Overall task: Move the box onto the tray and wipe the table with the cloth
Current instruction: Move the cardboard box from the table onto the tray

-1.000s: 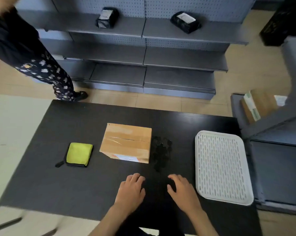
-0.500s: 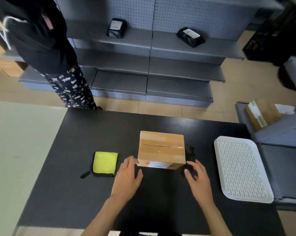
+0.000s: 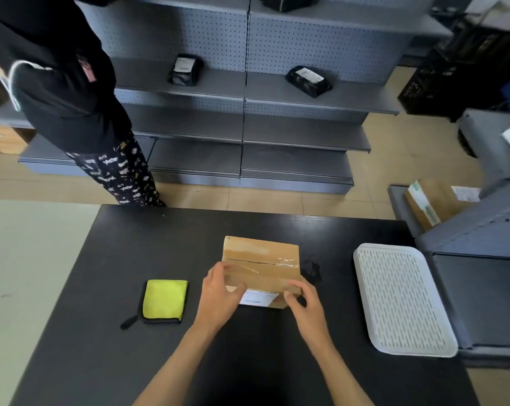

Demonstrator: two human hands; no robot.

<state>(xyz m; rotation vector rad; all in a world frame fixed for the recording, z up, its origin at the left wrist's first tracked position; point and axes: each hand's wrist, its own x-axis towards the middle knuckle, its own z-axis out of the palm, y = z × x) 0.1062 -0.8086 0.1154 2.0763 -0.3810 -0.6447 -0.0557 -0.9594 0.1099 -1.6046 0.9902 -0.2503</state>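
A taped cardboard box (image 3: 261,259) with a white label on its near face sits in the middle of the black table (image 3: 101,347). My left hand (image 3: 220,294) grips its near left corner, my right hand (image 3: 305,303) its near right corner. Whether the box is lifted off the table I cannot tell. A folded yellow cloth (image 3: 164,301) with a black border lies flat to the left of the box. The white slotted tray (image 3: 403,297) rests at the table's right edge with nothing on it. A dark spill patch (image 3: 312,269) shows on the table just right of the box.
A person in dark clothes (image 3: 69,98) stands beyond the table's far left corner. Grey shelving (image 3: 248,127) with black packages runs along the back. A grey unit (image 3: 482,259) with a cardboard box on it adjoins the table's right side.
Both hands moved forward from the bare table in front of me and closed on the box's near corners. The view tilted up and shifted.
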